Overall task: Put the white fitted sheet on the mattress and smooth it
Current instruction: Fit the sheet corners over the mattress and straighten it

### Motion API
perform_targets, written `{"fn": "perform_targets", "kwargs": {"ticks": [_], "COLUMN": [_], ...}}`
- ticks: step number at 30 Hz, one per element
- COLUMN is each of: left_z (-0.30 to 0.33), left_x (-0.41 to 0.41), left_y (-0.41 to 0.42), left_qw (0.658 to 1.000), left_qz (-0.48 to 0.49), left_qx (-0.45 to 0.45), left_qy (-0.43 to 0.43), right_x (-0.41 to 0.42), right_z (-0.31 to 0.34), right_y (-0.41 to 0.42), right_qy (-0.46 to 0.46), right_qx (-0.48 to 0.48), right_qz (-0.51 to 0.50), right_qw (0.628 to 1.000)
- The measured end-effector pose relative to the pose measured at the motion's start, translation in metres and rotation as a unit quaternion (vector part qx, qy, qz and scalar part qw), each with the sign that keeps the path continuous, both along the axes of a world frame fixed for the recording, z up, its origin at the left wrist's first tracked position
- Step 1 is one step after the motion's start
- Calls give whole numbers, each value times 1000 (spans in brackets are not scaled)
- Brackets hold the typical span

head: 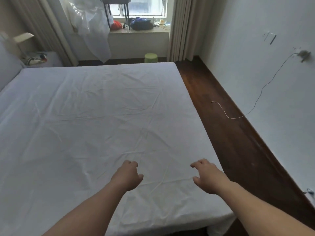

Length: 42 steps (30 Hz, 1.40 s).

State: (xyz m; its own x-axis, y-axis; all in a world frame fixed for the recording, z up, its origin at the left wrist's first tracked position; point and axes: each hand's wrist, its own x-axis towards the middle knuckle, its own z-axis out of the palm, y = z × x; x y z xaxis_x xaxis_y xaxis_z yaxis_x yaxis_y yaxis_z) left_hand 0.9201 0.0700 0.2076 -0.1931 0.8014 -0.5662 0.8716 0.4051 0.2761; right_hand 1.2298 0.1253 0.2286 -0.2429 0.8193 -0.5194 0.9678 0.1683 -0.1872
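Mattress (219, 220), white fitted sheet (95, 108) beneath hands (127, 177)

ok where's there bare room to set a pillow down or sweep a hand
Nearly the whole sheet is bare, from the left hand and right hand up to the far edge. The floor strip by the wall holds only a cable. The windowsill is crowded.

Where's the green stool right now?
In the head view the green stool stands on the floor at top centre, just past the far edge of the white fitted sheet, below the window sill and left of the right-hand curtain.
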Motion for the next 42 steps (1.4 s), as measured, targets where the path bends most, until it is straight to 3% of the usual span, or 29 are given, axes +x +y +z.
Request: {"fn": "perform_targets", "kwargs": {"ticks": [5,14,21,28,34,38,42], "left_z": [1,10,23,10,-74,-189,-295], "left_x": [18,59,162,241,256,256,269], "left_y": [32,34,-30,-52,-23,6,19], "left_qw": [1000,980,929,916,930,939,940], "left_qz": [13,197,364,399,362,335,324], "left_qx": [-5,5,-6,-12,-42,-45,-42], "left_qy": [-2,40,64,41,41,58,104], "right_x": [25,25,54,69,82,86,94], "right_z": [0,-38,-69,-75,-136,-234,-332], "right_y": [71,169,169,156,159,169,172], "right_qy": [-10,31,20,37,-9,6,-1], "right_qx": [-6,-17,-75,-96,-63,-6,50], "right_qz": [6,175,379,435,444,402,409], "right_qw": [1000,984,922,895,894,916,911]}}
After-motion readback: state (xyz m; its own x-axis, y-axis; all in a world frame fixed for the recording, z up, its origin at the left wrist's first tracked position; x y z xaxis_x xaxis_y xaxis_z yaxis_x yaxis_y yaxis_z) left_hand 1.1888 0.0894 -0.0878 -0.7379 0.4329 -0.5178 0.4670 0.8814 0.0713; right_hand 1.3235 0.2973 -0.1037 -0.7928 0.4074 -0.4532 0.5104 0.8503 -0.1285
